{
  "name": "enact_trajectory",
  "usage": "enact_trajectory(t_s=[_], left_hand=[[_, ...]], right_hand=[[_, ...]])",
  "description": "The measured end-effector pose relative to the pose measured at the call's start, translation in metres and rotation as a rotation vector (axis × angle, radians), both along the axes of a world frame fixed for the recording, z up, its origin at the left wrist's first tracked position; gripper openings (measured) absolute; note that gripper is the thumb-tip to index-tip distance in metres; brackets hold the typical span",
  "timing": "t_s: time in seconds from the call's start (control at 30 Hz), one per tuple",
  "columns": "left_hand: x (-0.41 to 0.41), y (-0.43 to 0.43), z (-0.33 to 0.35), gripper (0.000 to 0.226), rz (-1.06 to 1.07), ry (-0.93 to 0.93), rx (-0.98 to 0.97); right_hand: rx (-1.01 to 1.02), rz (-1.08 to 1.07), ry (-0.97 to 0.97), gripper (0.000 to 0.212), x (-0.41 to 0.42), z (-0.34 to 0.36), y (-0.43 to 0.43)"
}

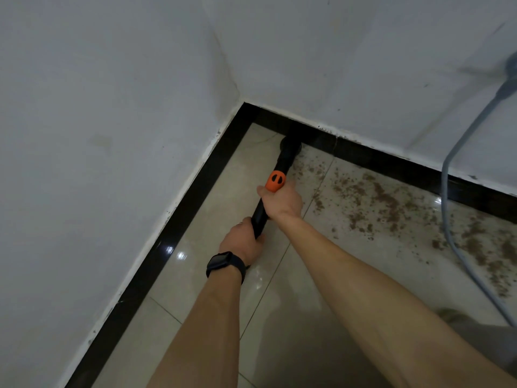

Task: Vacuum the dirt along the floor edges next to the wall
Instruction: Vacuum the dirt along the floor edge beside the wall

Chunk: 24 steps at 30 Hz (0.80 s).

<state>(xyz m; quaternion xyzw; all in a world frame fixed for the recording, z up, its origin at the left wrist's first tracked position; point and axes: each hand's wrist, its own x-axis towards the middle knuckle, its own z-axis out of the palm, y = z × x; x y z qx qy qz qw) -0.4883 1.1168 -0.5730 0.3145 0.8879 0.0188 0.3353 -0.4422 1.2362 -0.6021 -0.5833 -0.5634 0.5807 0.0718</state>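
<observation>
Left hand (242, 242) grasps the black vacuum tube (258, 217), behind the right hand | right hand (282, 201) grasps the same tube just below its orange collar (275, 180) | round nozzle (291, 145) ahead of the right hand, at the black skirting (349, 148) | brown dirt (377, 197) on the tiles, right of both hands | grey cable (453, 152) further right.

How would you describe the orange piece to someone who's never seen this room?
Find the corner where two white walls meet. A black vacuum tube slants toward it, and the orange collar sits on that tube, just beyond the right hand. Nothing else here is orange.
</observation>
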Motion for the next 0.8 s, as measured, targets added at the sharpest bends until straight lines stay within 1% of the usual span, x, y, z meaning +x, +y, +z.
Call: enact_trajectory(t_s=[0.07,0.2,0.43,0.57,0.7,0.8], left_hand=[[-0.002,0.0,0.0,0.034,-0.003,0.005,-0.008],[-0.006,0.002,-0.001,0.037,0.034,-0.03,0.003],[-0.004,0.005,-0.002,0.037,0.032,-0.056,-0.019],[-0.002,0.004,-0.003,0.038,0.008,-0.053,-0.022],[0.001,0.001,-0.001,0.036,-0.015,-0.034,-0.018],[-0.001,-0.007,0.003,0.035,-0.01,0.043,-0.008]], right_hand=[[0.042,0.057,-0.037,0.057,-0.003,0.005,0.001],[0.078,0.081,-0.066,0.064,-0.005,0.006,0.002],[0.076,0.071,-0.078,0.06,0.005,0.007,0.0],[0.084,0.05,-0.064,0.048,0.012,0.006,-0.002],[0.071,0.013,-0.022,0.045,0.018,0.006,-0.004],[-0.052,-0.024,0.094,0.05,0.015,0.005,-0.007]])
